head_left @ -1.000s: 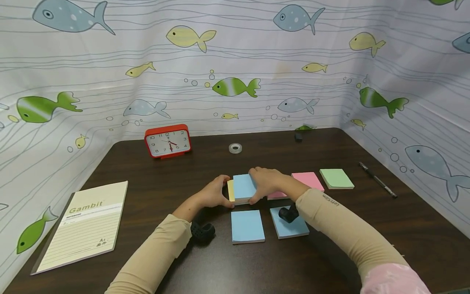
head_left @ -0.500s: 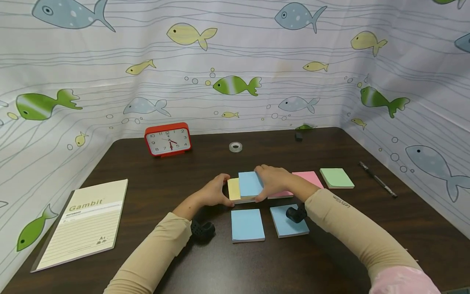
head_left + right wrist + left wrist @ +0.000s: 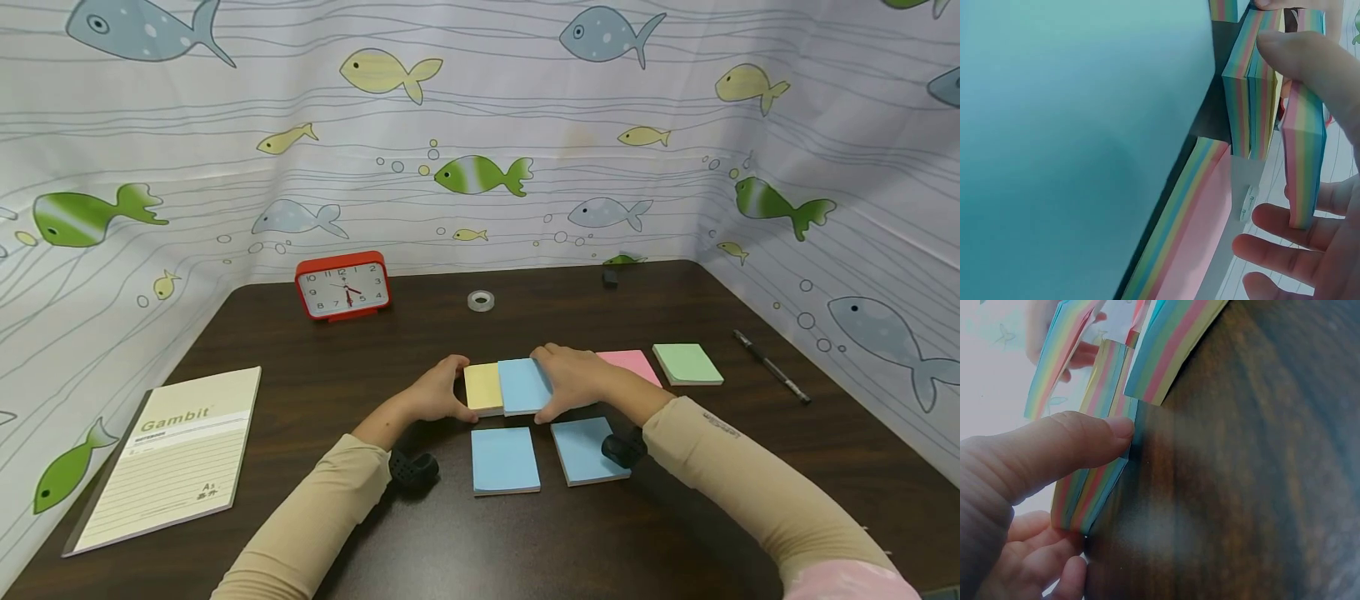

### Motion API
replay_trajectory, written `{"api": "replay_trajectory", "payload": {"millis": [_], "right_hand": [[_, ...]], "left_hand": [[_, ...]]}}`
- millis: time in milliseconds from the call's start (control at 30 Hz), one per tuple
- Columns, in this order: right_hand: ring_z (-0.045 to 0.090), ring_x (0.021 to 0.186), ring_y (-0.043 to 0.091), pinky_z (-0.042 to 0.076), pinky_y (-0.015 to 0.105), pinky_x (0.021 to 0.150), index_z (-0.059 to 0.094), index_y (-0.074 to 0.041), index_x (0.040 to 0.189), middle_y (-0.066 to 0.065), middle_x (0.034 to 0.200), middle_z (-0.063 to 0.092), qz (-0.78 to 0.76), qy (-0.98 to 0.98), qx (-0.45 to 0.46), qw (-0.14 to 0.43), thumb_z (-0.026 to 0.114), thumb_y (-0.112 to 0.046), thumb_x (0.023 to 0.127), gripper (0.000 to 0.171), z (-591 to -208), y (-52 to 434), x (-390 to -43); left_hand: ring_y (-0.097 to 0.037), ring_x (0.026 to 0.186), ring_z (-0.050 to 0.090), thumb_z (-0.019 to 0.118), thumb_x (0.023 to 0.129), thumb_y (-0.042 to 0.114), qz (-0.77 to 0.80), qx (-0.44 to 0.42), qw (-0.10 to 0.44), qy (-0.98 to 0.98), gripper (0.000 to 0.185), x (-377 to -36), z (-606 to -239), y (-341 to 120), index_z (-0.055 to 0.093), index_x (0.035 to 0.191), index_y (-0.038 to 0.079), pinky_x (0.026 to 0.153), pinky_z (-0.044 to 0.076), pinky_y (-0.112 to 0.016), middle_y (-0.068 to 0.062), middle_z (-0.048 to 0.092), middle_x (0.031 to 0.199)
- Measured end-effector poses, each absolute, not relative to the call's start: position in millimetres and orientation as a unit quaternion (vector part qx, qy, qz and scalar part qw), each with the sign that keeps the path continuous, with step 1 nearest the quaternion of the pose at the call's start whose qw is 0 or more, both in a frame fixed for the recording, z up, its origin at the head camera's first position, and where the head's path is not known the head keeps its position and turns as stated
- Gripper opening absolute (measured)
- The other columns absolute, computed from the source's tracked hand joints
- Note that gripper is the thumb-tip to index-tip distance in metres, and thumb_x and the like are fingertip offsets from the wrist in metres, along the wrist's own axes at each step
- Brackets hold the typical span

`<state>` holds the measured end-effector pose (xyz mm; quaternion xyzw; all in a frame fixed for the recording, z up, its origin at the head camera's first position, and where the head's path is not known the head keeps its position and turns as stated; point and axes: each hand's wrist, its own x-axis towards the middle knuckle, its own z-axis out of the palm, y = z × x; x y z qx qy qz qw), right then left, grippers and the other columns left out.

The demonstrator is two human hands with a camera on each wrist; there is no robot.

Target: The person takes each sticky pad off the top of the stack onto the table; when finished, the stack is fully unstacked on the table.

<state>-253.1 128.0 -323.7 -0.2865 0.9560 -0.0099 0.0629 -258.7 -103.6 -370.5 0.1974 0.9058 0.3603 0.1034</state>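
Observation:
My left hand (image 3: 433, 392) grips the near and far edges of a stack of sticky-note pads with a yellow top (image 3: 482, 388). Two layers with striped edges (image 3: 1088, 494) show under its thumb in the left wrist view. Between thumb and fingers, my right hand (image 3: 576, 382) holds a blue-topped sticky-note pad (image 3: 522, 387). This pad sits above the stack, with a gap beneath it in the right wrist view, and overlaps the right part of the yellow top. Nearer lie two blue pads (image 3: 505, 461), one partly under the right wrist's camera.
A pink pad (image 3: 632, 364) lies partly behind the right hand, beside a green pad (image 3: 687, 364). Farther right is a pen (image 3: 772, 367). A notebook (image 3: 168, 458) lies at left; a red clock (image 3: 342, 287) and a tape roll (image 3: 481, 301) stand at the back.
My right hand has moved the blue-topped pad to the right, uncovering more of the yellow top. The left hand has stayed on the stack.

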Motion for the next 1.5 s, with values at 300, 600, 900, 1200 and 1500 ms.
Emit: {"api": "replay_trajectory", "payload": {"millis": [300, 600, 900, 1200, 1500], "right_hand": [[0.047, 0.092, 0.020, 0.043, 0.039, 0.075, 0.040, -0.003, 0.123, 0.010, 0.112, 0.048, -0.015, 0.956, -0.286, 0.065, 0.069, -0.056, 0.057, 0.090, -325.5, 139.8, -248.4], [0.049, 0.092, 0.022, 0.043, 0.039, 0.075, 0.039, -0.001, 0.123, 0.013, 0.115, 0.047, -0.017, 0.957, -0.284, 0.053, 0.070, -0.056, 0.057, 0.092, -327.3, 153.1, -242.3], [0.048, 0.081, 0.018, 0.043, 0.031, 0.062, 0.040, -0.002, 0.121, 0.009, 0.104, 0.049, -0.022, 0.961, -0.272, 0.051, 0.071, -0.056, 0.055, 0.091, -329.1, 164.9, -236.8], [0.049, 0.085, 0.019, 0.045, 0.035, 0.067, 0.040, -0.001, 0.122, 0.010, 0.107, 0.048, -0.029, 0.960, -0.270, 0.060, 0.071, -0.057, 0.055, 0.093, -332.0, 177.5, -231.4], [0.047, 0.103, 0.029, 0.041, 0.049, 0.079, 0.038, 0.002, 0.124, 0.019, 0.121, 0.044, -0.058, 0.962, -0.259, 0.070, 0.071, -0.055, 0.054, 0.097, -333.1, 190.4, -226.2]], "left_hand": [[-0.026, 0.115, 0.038, 0.080, 0.060, 0.016, 0.360, 0.193, 0.110, 0.906, 0.086, -258.4, -369.7, -104.4, 0.030, 0.128, 0.000, 0.091, 0.033, -0.039, -0.015, 0.036, 0.127], [-0.027, 0.114, 0.038, 0.080, 0.060, 0.017, 0.357, 0.198, 0.106, 0.907, 0.086, -259.2, -370.0, -102.8, 0.031, 0.128, -0.001, 0.091, 0.033, -0.039, -0.016, 0.037, 0.126], [-0.028, 0.114, 0.038, 0.080, 0.060, 0.017, 0.358, 0.202, 0.104, 0.905, 0.086, -259.3, -370.0, -103.3, 0.031, 0.127, -0.002, 0.091, 0.033, -0.039, -0.016, 0.037, 0.126], [-0.027, 0.116, 0.038, 0.080, 0.060, 0.017, 0.358, 0.205, 0.104, 0.905, 0.085, -259.3, -370.4, -103.7, 0.031, 0.127, -0.002, 0.092, 0.033, -0.038, -0.016, 0.036, 0.127], [-0.028, 0.116, 0.038, 0.080, 0.060, 0.018, 0.362, 0.207, 0.103, 0.903, 0.085, -259.2, -370.9, -104.3, 0.031, 0.127, -0.002, 0.091, 0.033, -0.039, -0.017, 0.036, 0.127]]}}
